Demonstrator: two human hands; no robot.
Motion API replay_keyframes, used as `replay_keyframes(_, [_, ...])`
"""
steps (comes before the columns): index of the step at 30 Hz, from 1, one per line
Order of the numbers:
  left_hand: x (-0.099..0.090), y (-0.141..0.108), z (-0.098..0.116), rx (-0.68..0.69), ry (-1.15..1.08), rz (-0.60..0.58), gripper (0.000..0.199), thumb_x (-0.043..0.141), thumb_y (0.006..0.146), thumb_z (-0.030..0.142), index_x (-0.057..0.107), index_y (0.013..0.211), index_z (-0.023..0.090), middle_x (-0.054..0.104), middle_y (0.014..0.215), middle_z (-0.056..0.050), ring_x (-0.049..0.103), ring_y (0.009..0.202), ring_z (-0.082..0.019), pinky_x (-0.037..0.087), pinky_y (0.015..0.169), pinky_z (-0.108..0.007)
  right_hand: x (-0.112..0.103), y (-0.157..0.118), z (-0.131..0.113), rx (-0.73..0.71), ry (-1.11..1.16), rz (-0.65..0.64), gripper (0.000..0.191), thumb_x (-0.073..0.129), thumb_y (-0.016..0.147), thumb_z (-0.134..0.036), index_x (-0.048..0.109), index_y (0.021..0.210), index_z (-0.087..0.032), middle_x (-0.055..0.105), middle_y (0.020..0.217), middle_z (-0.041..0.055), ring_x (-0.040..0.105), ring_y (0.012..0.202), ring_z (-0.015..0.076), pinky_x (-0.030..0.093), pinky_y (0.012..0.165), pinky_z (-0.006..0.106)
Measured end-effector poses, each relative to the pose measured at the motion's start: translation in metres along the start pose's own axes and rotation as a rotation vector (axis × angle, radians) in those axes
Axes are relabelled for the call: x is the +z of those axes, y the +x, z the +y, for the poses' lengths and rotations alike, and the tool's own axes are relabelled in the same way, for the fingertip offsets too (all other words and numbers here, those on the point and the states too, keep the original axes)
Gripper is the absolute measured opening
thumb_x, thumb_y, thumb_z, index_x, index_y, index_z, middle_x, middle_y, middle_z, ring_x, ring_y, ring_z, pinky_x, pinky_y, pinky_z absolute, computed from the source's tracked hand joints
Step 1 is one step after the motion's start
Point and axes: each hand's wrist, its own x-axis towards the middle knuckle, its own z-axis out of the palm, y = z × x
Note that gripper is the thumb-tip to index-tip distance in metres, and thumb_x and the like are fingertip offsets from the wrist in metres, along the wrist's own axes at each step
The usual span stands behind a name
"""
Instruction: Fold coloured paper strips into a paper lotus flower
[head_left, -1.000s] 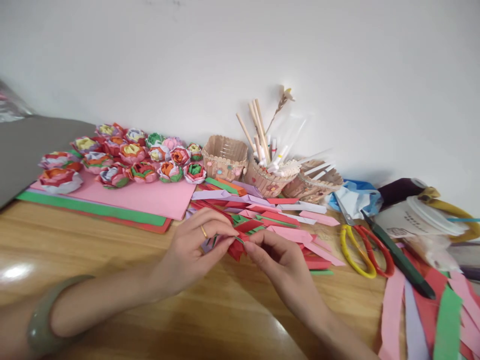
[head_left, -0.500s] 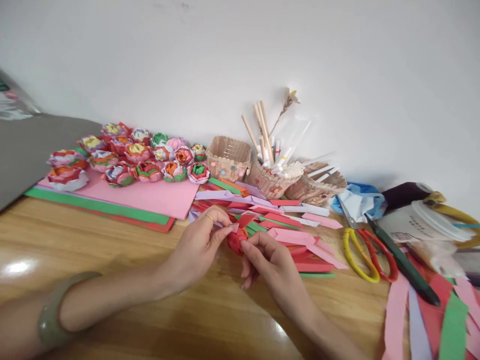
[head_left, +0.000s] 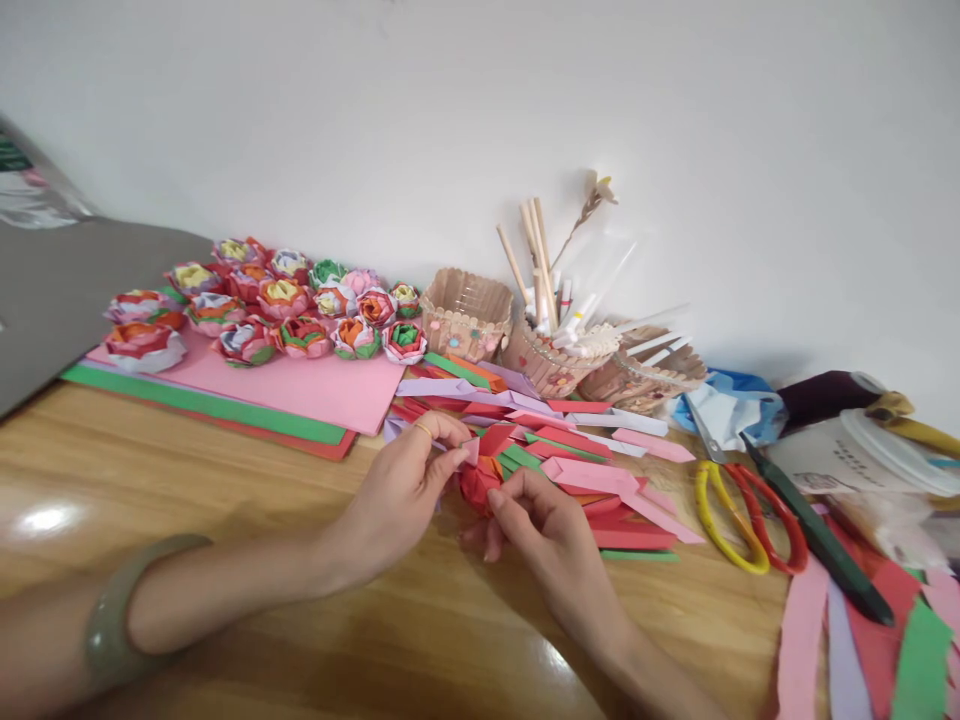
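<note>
Between my hands is a small red and orange folded paper flower [head_left: 480,485], held above the wooden table. My left hand [head_left: 405,490] pinches a small pink paper piece [head_left: 471,452] at the flower's upper left side. My right hand [head_left: 536,520] grips the flower's lower right side between thumb and fingers. Just behind lie many folded paper strips [head_left: 592,472] in pink, red, green, lilac and orange. Finished-looking paper flowers [head_left: 285,297] of several colours sit in rows at the left, on a stack of coloured paper sheets [head_left: 352,388].
Three stick-built baskets [head_left: 466,325] stand by the wall, one holding wooden sticks and pens. To the right lie scissors [head_left: 750,520] with yellow and red handles, a dark green cutter-like tool [head_left: 832,545], a white lidded tub [head_left: 855,455] and loose paper strips [head_left: 806,640].
The view has shifted slightly, so the table items sit a little further right. The pink piece in my left hand shows more clearly against the flower. Both hands keep their grip.
</note>
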Motion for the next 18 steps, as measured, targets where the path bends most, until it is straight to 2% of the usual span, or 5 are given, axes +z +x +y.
replay_keyframes(8, [0.000,-0.002,0.000,-0.046,-0.034,-0.005,0.011,0.043,0.090,0.022,0.052,0.084,0.018,0.059,0.078,0.000,0.054,0.070,-0.013,0.043,0.064,-0.027,0.000,-0.001,0.001,0.001,-0.015,0.003,0.033,0.053,0.082,-0.049,0.043,0.066,-0.021,0.054,0.046,-0.0047,0.060,0.052,0.0144,0.048,0.062,0.028])
replay_keyframes(11, [0.002,-0.003,0.001,-0.081,-0.098,-0.001,0.011,0.044,0.089,0.024,0.052,0.083,0.018,0.058,0.076,0.000,0.053,0.068,-0.013,0.043,0.063,-0.027,0.001,-0.001,0.000,-0.001,-0.044,0.015,0.030,0.051,0.083,-0.043,0.042,0.064,-0.022,0.052,0.045,-0.0048,0.057,0.048,0.0133,0.044,0.053,0.025])
replay_keyframes(15, [0.004,0.000,0.001,-0.134,-0.338,-0.033,0.013,0.047,0.088,0.029,0.050,0.082,0.018,0.057,0.077,0.000,0.052,0.063,-0.011,0.044,0.057,-0.024,-0.002,-0.003,-0.005,-0.088,-0.243,0.114,0.029,0.053,0.078,-0.031,0.039,0.054,-0.021,0.043,0.042,-0.0061,0.039,0.040,0.0086,0.027,0.041,0.021])
replay_keyframes(18, [0.002,0.006,0.002,-0.160,-0.483,-0.009,0.014,0.052,0.086,0.031,0.050,0.079,0.018,0.058,0.077,0.000,0.053,0.061,-0.010,0.044,0.053,-0.023,-0.010,-0.006,-0.008,-0.220,-0.305,0.231,0.034,0.052,0.078,-0.028,0.037,0.049,-0.021,0.036,0.042,-0.0065,0.031,0.041,0.0079,0.023,0.042,0.022])
